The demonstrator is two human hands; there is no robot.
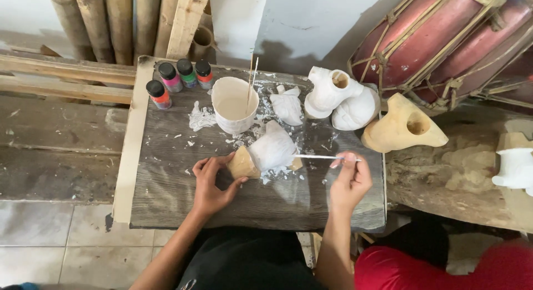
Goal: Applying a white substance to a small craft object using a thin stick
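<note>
Head view: my left hand grips the bare tan end of a wooden carving, half coated white, lying mid-board on the dark work board. My right hand pinches a thin brush, tip touching the carving's white part. Just behind: white paint cup with a stick inside, four small paint bottles, two white-coated carvings, one unpainted carving to the right.

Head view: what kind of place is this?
Likely a small craft workshop, for painting carved wooden pieces. The left hand steadies a half-whitened carving while the right hand brushes it; a cup of white paint, small paint bottles and bamboo poles stand around.
</note>
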